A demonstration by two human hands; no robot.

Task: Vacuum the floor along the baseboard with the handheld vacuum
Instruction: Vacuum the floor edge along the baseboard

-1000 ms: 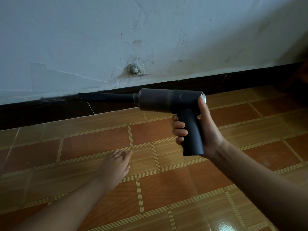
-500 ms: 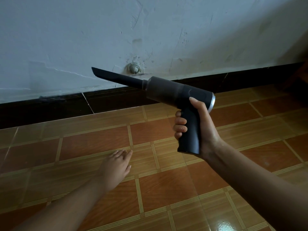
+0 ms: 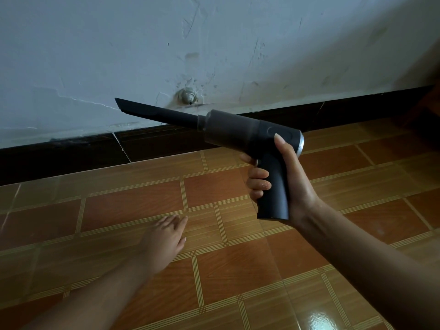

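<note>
The vacuum [image 3: 233, 127] has lifted up from the baseboard [image 3: 59, 158]. The right hand [image 3: 294, 184] grips it. The left hand [image 3: 164, 236] lies flat on the floor [image 3: 133, 203].

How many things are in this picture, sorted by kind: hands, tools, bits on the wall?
Hands: 2, left hand flat on the floor, right hand gripping the handheld vacuum.
Vacuums: 1, black, nozzle tilted up.
Wall fittings: 1, a round knob above the baseboard.
Total: 4.
</note>
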